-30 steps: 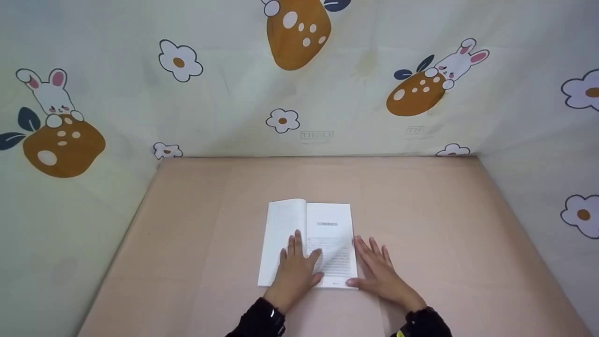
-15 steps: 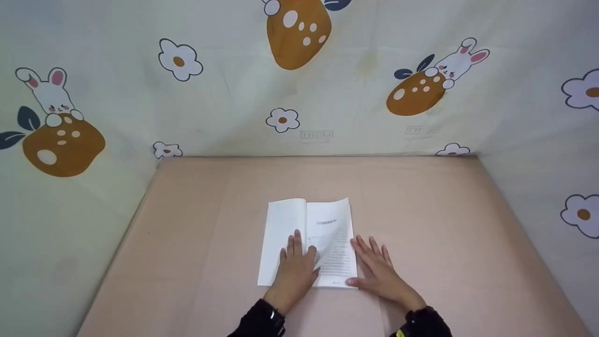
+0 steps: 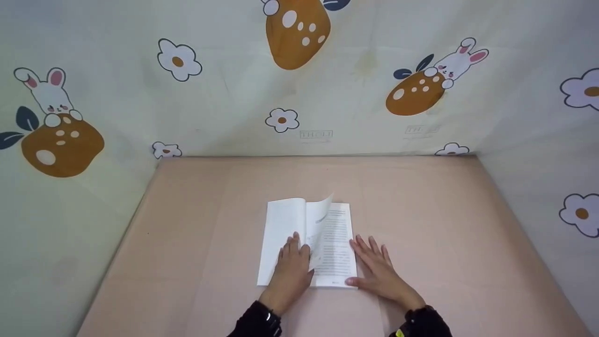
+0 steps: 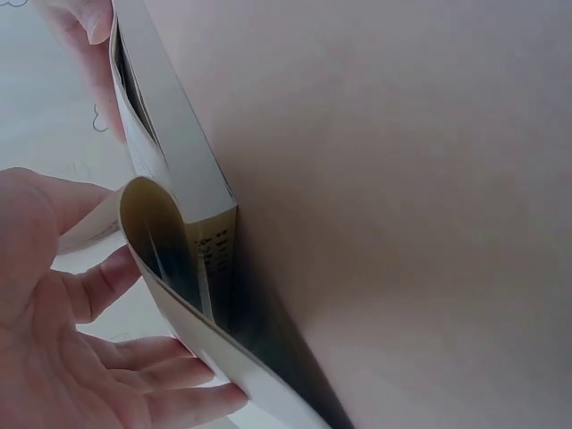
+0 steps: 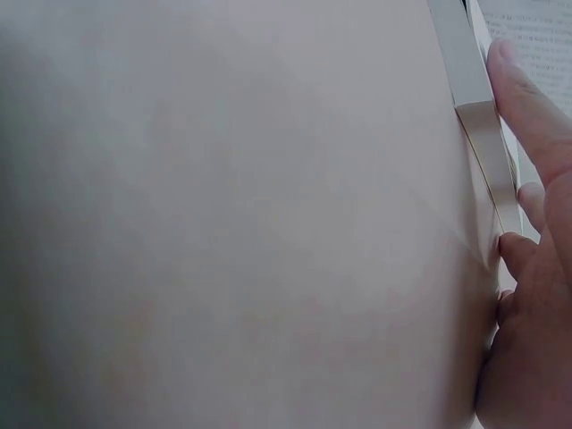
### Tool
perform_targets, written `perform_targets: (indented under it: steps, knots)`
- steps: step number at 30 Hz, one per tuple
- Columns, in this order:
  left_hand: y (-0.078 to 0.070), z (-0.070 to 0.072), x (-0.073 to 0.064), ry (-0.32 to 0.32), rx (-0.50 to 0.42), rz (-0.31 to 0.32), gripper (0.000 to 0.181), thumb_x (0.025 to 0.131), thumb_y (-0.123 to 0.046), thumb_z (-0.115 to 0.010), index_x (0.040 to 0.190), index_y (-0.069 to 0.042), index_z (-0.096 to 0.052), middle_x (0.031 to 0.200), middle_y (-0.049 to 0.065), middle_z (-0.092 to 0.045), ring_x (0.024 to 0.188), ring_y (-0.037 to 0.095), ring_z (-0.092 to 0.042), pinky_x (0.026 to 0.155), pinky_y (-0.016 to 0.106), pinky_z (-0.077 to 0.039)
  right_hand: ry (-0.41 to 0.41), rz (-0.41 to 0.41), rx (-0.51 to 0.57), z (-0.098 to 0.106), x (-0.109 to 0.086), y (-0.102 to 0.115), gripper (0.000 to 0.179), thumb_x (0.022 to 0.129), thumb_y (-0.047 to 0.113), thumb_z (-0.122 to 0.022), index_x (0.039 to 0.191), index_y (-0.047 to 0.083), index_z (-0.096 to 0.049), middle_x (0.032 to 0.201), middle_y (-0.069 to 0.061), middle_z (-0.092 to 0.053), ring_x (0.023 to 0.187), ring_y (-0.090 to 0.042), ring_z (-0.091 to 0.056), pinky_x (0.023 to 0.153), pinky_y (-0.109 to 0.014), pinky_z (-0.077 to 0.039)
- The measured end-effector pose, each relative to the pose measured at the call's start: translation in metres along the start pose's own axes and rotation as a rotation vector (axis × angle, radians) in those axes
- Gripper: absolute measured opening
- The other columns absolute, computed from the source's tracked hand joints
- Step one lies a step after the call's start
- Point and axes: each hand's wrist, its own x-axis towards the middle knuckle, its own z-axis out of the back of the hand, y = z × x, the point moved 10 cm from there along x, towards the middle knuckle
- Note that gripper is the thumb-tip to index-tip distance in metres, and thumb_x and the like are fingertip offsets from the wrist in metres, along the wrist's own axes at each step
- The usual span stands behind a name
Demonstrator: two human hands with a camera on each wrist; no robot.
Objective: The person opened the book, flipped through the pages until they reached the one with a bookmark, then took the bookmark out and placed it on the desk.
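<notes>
An open book (image 3: 283, 217) lies on the table, its spine toward the middle of the head view. With thumb and index finger, my left hand (image 3: 288, 276) pinches a page (image 3: 321, 213) near its lower part, the other fingers lying on the left half. That page stands raised and curved, baring printed text beneath. In the left wrist view the page passes between thumb and index finger of the left hand (image 4: 63, 340). My right hand (image 3: 381, 278) rests with fairly straight fingers along the book's right edge, its thumb on the lower right corner, as the right wrist view shows too.
The book sits on a pinkish-tan covered table (image 3: 196, 224). Pale cloth walls (image 3: 224, 103) printed with rabbits, flowers and brown fruit enclose the back and both sides. Dark sleeves (image 3: 256, 320) cover both wrists.
The left hand has drawn the pinched page leftward, so it has lifted off the right half and bent toward the spine, uncovering more text. The right hand has stayed almost still.
</notes>
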Motion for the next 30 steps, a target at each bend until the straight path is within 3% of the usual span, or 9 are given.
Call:
perform_targets:
  steps: [5,17,24,30]
  knots:
    - [0.000,0.005,-0.003,-0.057,0.004,-0.034,0.038,0.078,-0.018,-0.072,0.103,0.006,-0.056,0.132,0.034,-0.040,0.122,0.045,-0.042,0.102,0.049,-0.038,0.020,-0.030,0.011,-0.002,0.000,-0.003,0.089,0.076,0.048,-0.070,0.148,0.017,-0.026,0.156,-0.011,-0.014,0.143,-0.040,0.002,0.110,-0.057,0.012]
    - [0.006,0.010,-0.008,-0.101,-0.008,-0.001,0.042,0.077,-0.017,-0.073,0.108,0.007,-0.058,0.124,0.027,-0.049,0.107,0.033,-0.051,0.087,0.041,-0.049,0.004,-0.037,0.019,-0.001,0.000,-0.002,0.089,0.075,0.048,-0.071,0.147,0.017,-0.028,0.155,-0.012,-0.016,0.142,-0.041,0.000,0.110,-0.058,0.011]
    - [0.012,0.012,-0.012,-0.111,-0.016,0.054,0.045,0.077,-0.017,-0.073,0.110,0.009,-0.058,0.121,0.021,-0.051,0.104,0.030,-0.052,0.078,0.039,-0.051,0.018,-0.051,0.021,-0.001,0.001,-0.003,0.089,0.075,0.047,-0.070,0.147,0.019,-0.027,0.156,-0.009,-0.014,0.143,-0.039,0.003,0.110,-0.057,0.012]
    - [0.023,0.010,-0.014,-0.102,-0.071,0.138,0.043,0.080,-0.019,-0.069,0.110,0.011,-0.060,0.120,0.018,-0.052,0.104,0.029,-0.052,0.074,0.039,-0.050,0.009,-0.034,0.022,0.000,0.000,-0.001,0.089,0.075,0.047,-0.071,0.147,0.018,-0.028,0.155,-0.010,-0.015,0.143,-0.040,0.002,0.110,-0.058,0.011]
